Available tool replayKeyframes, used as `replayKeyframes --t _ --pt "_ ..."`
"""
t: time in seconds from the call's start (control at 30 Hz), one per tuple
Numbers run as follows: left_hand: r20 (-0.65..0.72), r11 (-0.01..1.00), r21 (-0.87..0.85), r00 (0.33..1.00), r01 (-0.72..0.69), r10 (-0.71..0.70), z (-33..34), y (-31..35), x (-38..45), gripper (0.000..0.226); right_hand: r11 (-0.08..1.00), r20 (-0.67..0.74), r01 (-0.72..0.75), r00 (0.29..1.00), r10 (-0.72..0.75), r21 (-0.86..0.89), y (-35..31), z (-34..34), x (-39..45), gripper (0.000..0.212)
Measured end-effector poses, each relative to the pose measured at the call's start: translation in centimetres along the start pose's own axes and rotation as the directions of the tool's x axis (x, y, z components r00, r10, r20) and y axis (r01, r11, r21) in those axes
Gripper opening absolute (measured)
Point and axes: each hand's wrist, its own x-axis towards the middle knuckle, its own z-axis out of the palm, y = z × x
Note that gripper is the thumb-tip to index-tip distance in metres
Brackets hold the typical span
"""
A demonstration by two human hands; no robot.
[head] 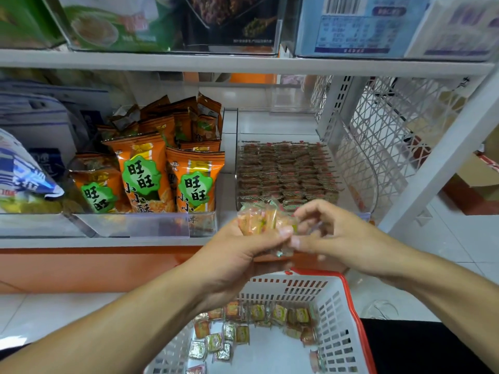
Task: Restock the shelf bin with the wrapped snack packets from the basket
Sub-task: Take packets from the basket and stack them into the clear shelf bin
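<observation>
Wrapped snack packets [266,218], a little stack of them, are up in front of the shelf bin [348,157], gripped in the left hand [237,255] with the thumb clamped over the near side of the bundle. The right hand [332,233] is right against it, its fingers [310,213] curled in and pinching at the right end of the same stack, so both hands are on it. The stack sits just at the front lip of the clear bin, slightly above it.

Inside the bin there are already neat rows of packets [286,171] standing on edge, filling the front half or so; the back part is bare.

Down below, the white basket [334,319] with the red rim has a scatter of loose packets [243,327] lying flat on its bottom, some silvery, some orange-ish.

Left of the bin, on the same shelf, another clear tray holds orange snack bags [167,168] with green labels. Further left are blue and white bags [24,171]. The shelf above carries boxed goods [378,25].
</observation>
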Motion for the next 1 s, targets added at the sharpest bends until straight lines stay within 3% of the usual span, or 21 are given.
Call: replayKeyframes --t 0.03,0.1,0.17,0.27,0.43,0.5,0.6,0.73,0.83,0.9,1.0 --pt "0.012 0.999 -0.008 0.999 0.031 -0.031 0.0 0.0 0.0 0.030 0.995 0.020 0.073 0.997 -0.072 -0.064 -0.1 -0.4 0.1 0.068" --pt "0.059 0.995 -0.009 0.993 0.101 -0.100 0.1 -0.1 -0.2 0.030 0.984 0.240 0.174 0.957 -0.161 -0.034 0.0 -0.7 0.0 0.080" --pt "0.088 0.987 -0.003 0.983 0.162 -0.161 0.2 -0.1 -0.3 0.034 0.986 0.421 0.163 0.893 -0.158 0.026 0.5 -0.5 -0.2 0.081" --pt "0.134 0.974 -0.005 0.966 0.225 -0.223 0.0 -0.1 -0.4 0.040 0.985 0.477 0.174 0.866 -0.148 -0.010 0.9 0.0 -0.4 0.086" --pt "0.239 0.948 0.091 0.917 0.305 -0.318 0.0 0.1 -0.6 0.028 0.982 0.483 0.184 0.858 -0.177 0.034 0.7 0.0 -0.6 0.092" --pt "0.257 0.949 0.095 0.914 0.300 -0.314 0.1 0.2 -0.6 0.035 0.978 0.485 0.206 0.854 -0.188 0.016 0.4 0.0 -0.6 0.088" --pt "0.231 0.949 0.019 0.922 0.315 -0.311 0.3 0.6 -0.4 0.057 0.958 0.382 0.284 0.891 -0.247 -0.042 0.0 -0.3 -0.4 0.081" --pt "0.145 0.929 -0.199 0.947 0.313 -0.288 0.2 0.4 0.2 0.085 0.916 0.171 0.372 0.922 -0.346 -0.151 -0.2 -0.1 -0.4 0.087" --pt "0.070 0.926 -0.276 0.967 0.256 -0.246 0.7 -0.5 0.4 0.092 0.868 0.134 0.409 0.912 -0.387 -0.280 -0.1 1.5 -0.5 0.094" --pt "-0.030 0.931 -0.300 0.974 0.207 -0.226 1.3 -0.9 0.6 0.088 0.809 0.165 0.448 0.894 -0.417 -0.380 -0.2 2.7 -0.5 0.095" --pt "-0.247 0.952 -0.278 0.948 0.129 -0.201 2.0 -1.3 0.9 0.076 0.819 0.147 0.451 0.892 -0.428 -0.353 -0.3 3.4 -0.3 0.088"
